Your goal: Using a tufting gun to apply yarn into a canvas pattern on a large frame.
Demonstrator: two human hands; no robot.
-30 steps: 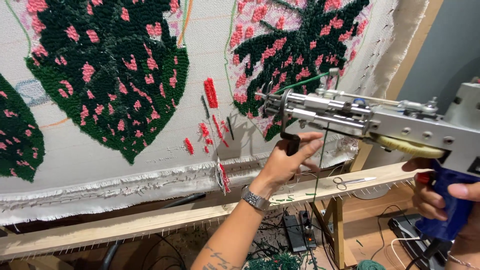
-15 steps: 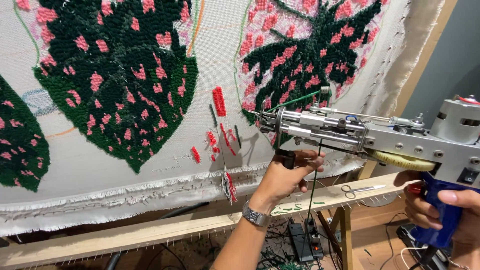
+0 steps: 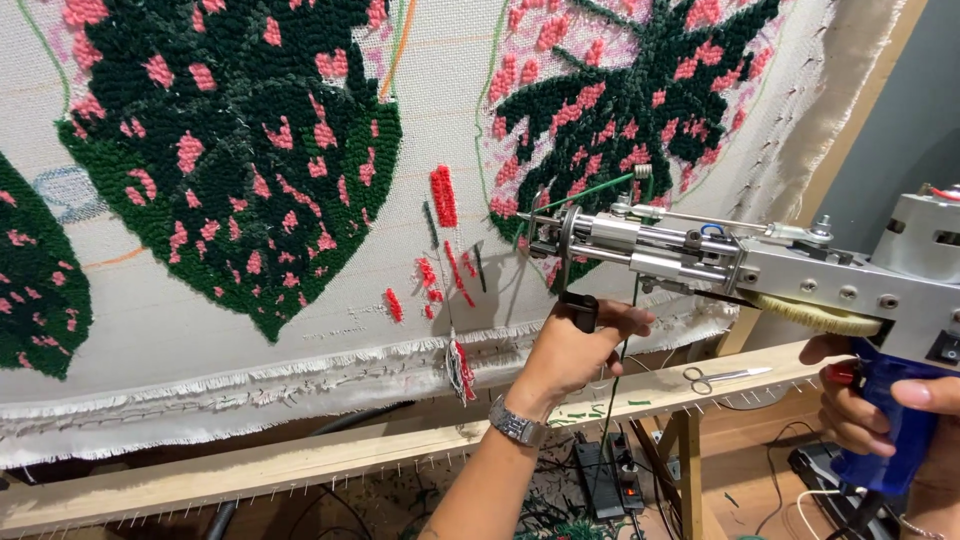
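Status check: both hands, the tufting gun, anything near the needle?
Left hand grips black front handle; right hand on blue rear grip. Silver tufting gun needle at the white cloth. Green yarn feeds in; nothing blocks.

Both hands on the tufting gun [image 3: 740, 265]: left hand [image 3: 575, 345] wraps the front grip, right hand [image 3: 885, 410] grips the blue handle. Needle tip sits right at the cloth [image 3: 200, 340] by the dark green and pink leaf [image 3: 640, 90]. Scissors [image 3: 722, 376] lie on the wooden frame [image 3: 300, 462].

Rug-tufting workshop: stretched cloth [image 3: 440, 130] on wooden frame [image 3: 300, 465], tufting gun [image 3: 740, 265].
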